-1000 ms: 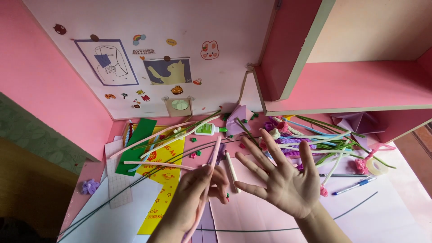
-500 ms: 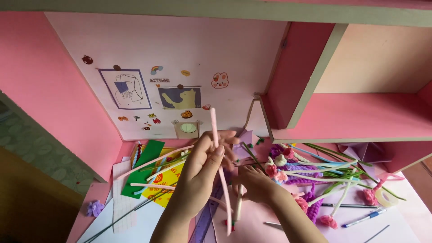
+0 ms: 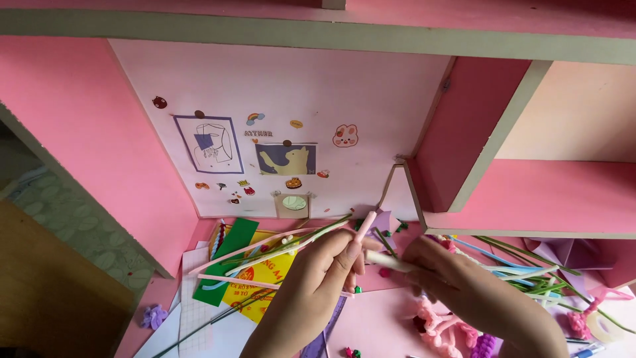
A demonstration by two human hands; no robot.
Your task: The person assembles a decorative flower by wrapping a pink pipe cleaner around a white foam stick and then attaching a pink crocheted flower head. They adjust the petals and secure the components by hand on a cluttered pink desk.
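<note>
My left hand (image 3: 318, 278) grips a pink pipe cleaner (image 3: 364, 227) that sticks up past its fingers. My right hand (image 3: 457, 282) pinches a pale cream pipe cleaner (image 3: 387, 260) whose end points left toward the left hand's fingertips. Both hands meet over the pink desk (image 3: 377, 325). Under and to the left of my left hand lie loose pink, white and green stems (image 3: 265, 250) across yellow and green paper (image 3: 262, 278). A fuzzy pink twisted piece (image 3: 437, 328) lies below my right hand.
A pile of green, white and blue pipe cleaners (image 3: 530, 272) lies at the right under a pink shelf (image 3: 536, 199). A small purple flower (image 3: 154, 316) sits at the left desk edge. A white back panel with stickers (image 3: 278, 159) rises behind. A tape roll (image 3: 599, 325) lies far right.
The view tilted up, showing more of the shelves. My right hand closed from spread fingers onto the cream stem, and my left hand brought the pink stem upright beside it.
</note>
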